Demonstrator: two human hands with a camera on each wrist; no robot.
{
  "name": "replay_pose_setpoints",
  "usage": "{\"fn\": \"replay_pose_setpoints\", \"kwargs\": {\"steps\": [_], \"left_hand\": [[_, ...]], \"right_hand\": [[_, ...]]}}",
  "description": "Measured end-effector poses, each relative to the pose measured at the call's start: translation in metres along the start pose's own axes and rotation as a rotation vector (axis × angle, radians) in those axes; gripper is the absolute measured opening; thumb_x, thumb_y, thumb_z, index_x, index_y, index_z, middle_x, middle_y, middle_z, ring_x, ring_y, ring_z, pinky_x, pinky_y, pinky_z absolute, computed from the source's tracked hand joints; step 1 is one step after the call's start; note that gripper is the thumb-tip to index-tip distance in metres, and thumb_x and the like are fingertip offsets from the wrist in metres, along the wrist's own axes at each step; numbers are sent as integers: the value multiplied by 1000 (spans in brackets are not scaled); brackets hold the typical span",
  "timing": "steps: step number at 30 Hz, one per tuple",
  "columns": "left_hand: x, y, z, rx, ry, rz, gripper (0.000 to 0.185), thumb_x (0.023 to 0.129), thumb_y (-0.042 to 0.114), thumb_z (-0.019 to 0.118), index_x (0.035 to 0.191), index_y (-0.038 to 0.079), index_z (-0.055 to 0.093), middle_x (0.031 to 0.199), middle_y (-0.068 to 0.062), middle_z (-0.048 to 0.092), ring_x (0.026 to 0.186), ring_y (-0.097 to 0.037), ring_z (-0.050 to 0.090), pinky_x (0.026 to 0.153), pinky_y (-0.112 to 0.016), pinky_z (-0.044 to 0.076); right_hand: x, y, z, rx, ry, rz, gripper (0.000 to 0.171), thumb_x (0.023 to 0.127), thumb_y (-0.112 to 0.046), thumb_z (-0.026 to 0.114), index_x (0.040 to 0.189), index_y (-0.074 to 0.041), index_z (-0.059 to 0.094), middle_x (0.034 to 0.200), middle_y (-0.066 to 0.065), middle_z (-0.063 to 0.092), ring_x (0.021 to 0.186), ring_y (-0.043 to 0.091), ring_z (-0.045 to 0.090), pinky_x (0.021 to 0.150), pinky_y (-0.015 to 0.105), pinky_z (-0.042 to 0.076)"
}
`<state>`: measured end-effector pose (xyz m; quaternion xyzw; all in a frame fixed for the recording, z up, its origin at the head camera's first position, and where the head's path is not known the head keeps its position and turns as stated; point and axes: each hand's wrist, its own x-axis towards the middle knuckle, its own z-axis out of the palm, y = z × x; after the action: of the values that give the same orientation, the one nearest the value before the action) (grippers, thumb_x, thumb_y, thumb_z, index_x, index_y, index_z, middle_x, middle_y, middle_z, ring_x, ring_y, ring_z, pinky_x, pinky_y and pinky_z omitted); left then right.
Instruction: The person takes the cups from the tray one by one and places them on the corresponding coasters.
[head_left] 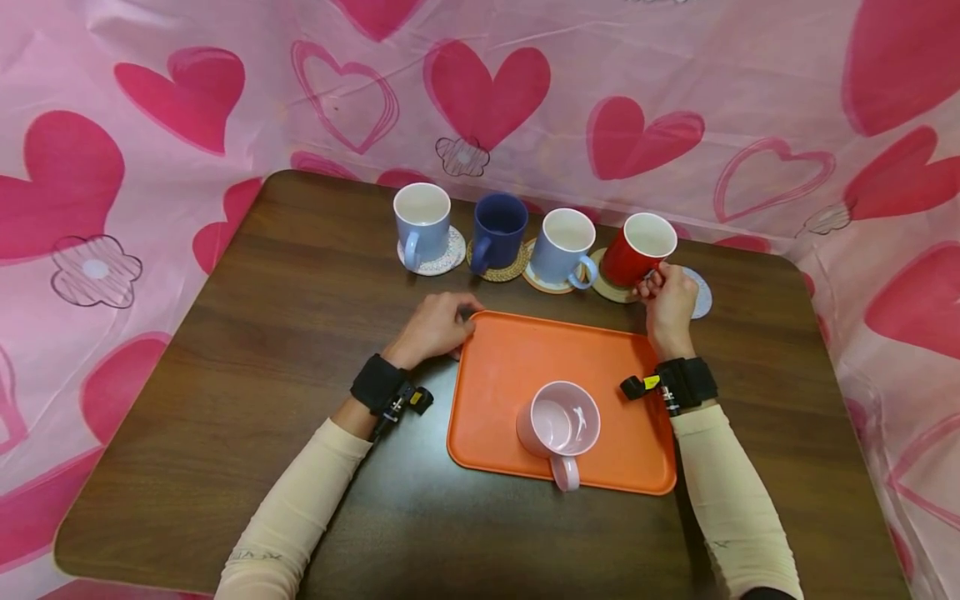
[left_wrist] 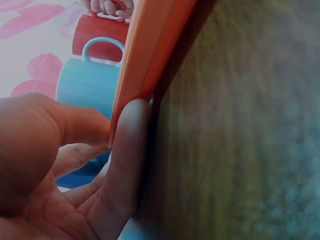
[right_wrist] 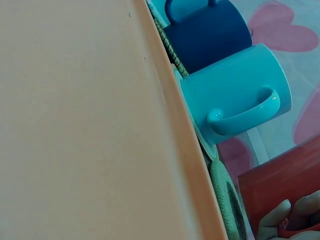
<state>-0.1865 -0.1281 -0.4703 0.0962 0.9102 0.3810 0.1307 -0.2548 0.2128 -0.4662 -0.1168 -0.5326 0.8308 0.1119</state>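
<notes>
My right hand (head_left: 670,307) grips the handle of a red mug (head_left: 624,262) at the right end of a row of mugs. In the right wrist view, a gap shows between the mug's base and the green coaster (right_wrist: 226,200) beside it. The left hand (head_left: 433,327) pinches the far left corner of an orange tray (head_left: 498,375), thumb on the rim and a finger beneath it, as the left wrist view shows. A pink mug (head_left: 534,429) stands upright on the tray near its front edge, handle pointing toward me.
Left of the red mug stand a light blue mug (head_left: 557,254), a dark blue mug (head_left: 504,237) and another light blue mug (head_left: 426,225), each on a round coaster. A pale coaster (head_left: 701,293) lies right of my right hand. A heart-patterned cloth (head_left: 555,100) hangs behind the wooden table (head_left: 247,350).
</notes>
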Motion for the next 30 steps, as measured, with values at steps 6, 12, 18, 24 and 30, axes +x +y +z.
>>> {"fn": "replay_pose_setpoints", "kwargs": {"steps": [6, 12, 18, 24, 30], "left_hand": [[1, -1, -1, 5, -1, 0, 31, 94, 13, 63, 125, 13, 69, 65, -1, 66, 45, -12, 63, 52, -29, 54], [1, -1, 0, -2, -6, -3, 32, 95, 12, 63, 126, 12, 69, 64, -2, 65, 45, -13, 63, 51, -30, 54], [2, 0, 0, 6, -6, -12, 30, 95, 14, 64, 124, 13, 69, 65, -2, 65, 46, -13, 63, 52, -29, 53], [2, 2, 0, -15, 5, -2, 29, 94, 12, 64, 122, 12, 71, 63, -2, 64, 44, -14, 62, 48, -30, 53], [0, 0, -1, -33, 8, 4, 30, 94, 11, 62, 123, 12, 70, 60, -2, 64, 42, -12, 62, 48, -30, 54]], "right_hand": [[-1, -1, 0, -18, -12, 12, 43, 104, -5, 37, 61, -5, 40, 56, 2, 34, 53, 20, 33, 55, 29, 45], [0, 1, 0, -29, -12, 19, 44, 104, -4, 35, 60, -4, 39, 55, 2, 34, 52, 19, 33, 55, 30, 45], [1, 4, -3, -31, -9, 31, 42, 102, -5, 37, 61, -4, 39, 55, 2, 34, 53, 20, 34, 55, 30, 46], [2, 5, -6, -11, -16, 36, 42, 104, -7, 36, 62, -4, 39, 57, 3, 35, 56, 21, 34, 58, 31, 46], [1, 8, -7, -46, -28, 23, 41, 104, -8, 38, 64, -4, 41, 59, 5, 35, 57, 22, 37, 59, 31, 49]]}}
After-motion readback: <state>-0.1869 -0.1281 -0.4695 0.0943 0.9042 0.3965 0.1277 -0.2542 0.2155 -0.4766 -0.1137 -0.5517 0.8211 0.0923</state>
